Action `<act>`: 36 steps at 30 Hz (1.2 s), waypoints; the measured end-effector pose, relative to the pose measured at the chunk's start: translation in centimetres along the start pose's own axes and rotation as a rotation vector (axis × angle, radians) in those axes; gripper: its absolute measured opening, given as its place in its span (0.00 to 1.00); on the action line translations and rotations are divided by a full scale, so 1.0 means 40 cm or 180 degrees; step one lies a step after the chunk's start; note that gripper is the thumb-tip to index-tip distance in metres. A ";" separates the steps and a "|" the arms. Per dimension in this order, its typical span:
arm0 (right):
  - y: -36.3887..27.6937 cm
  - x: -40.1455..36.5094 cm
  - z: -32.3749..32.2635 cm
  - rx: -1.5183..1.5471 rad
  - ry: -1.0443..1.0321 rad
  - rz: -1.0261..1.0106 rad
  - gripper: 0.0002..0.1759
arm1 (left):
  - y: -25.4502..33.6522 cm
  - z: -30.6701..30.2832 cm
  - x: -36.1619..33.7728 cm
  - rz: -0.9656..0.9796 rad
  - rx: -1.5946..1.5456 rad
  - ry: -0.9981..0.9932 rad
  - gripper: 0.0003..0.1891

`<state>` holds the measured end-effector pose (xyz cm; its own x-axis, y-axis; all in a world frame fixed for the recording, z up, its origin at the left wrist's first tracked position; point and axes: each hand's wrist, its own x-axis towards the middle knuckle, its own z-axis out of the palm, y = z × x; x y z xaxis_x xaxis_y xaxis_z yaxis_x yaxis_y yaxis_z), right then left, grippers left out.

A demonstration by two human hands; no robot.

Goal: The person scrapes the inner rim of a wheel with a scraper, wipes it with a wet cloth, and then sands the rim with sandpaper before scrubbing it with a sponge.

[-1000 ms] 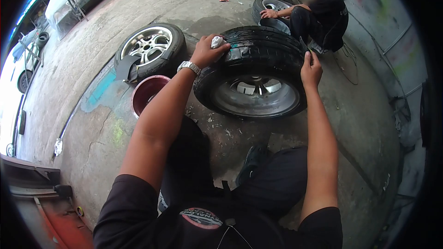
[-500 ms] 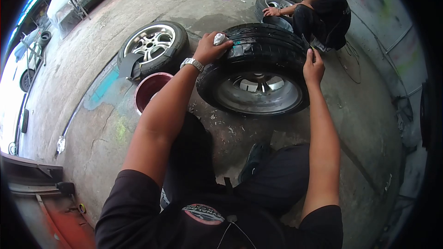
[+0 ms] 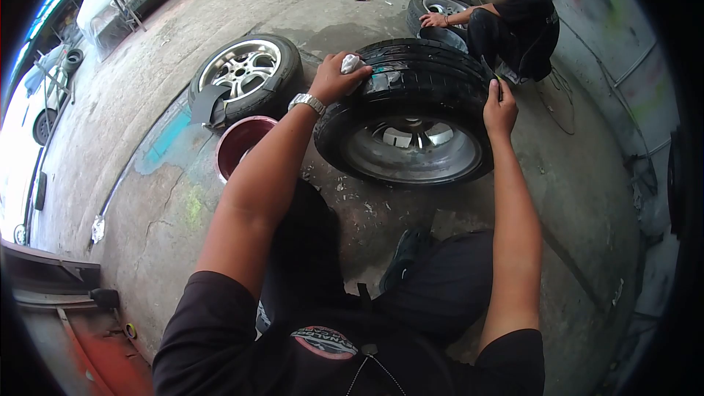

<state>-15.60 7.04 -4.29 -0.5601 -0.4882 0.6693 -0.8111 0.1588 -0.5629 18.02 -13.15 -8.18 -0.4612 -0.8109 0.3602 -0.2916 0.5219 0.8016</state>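
In front of me a wet black tire on a silver wheel rim is tilted, its tread turned up and its hollow side facing me. My left hand, with a watch on the wrist, is closed around a crumpled white wad, perhaps cloth or paper, at the tread's left edge. A greenish, shiny patch lies on the tread beside it. At the tire's right edge, my right hand is closed with thumb raised; its fingers are partly hidden. A thin dark sliver shows just above that thumb.
Left of the tire stand a reddish bucket and another wheel with a dark flat piece against it. A crouching person works at a third wheel behind. A red-and-black panel lies lower left.
The view has shifted very slightly. Both hands stay in the same places on the tire, and nothing has been taken up or let go.
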 end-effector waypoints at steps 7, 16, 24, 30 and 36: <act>0.002 -0.002 0.009 0.0117 0.0104 -0.0148 0.20 | -0.002 -0.002 0.000 -0.0065 -0.0056 -0.0047 0.30; 0.001 -0.001 0.007 0.0119 0.0081 -0.0179 0.20 | -0.010 0.001 -0.001 -0.0107 -0.0033 0.0008 0.30; -0.008 0.001 0.000 0.0127 0.0007 -0.0164 0.21 | -0.016 0.006 0.002 -0.0086 0.0037 0.0084 0.29; 0.021 0.008 0.021 0.0123 -0.0011 -0.0186 0.21 | -0.032 0.002 0.007 -0.0072 0.0029 0.0088 0.29; 0.011 0.004 0.022 0.0027 0.0269 -0.0431 0.21 | -0.019 -0.002 -0.005 0.0038 0.0227 0.0286 0.28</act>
<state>-15.90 6.29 -4.85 -0.4582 -0.4305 0.7776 -0.8789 0.0891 -0.4685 18.39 -13.42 -8.84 -0.3888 -0.8233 0.4135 -0.3468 0.5466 0.7622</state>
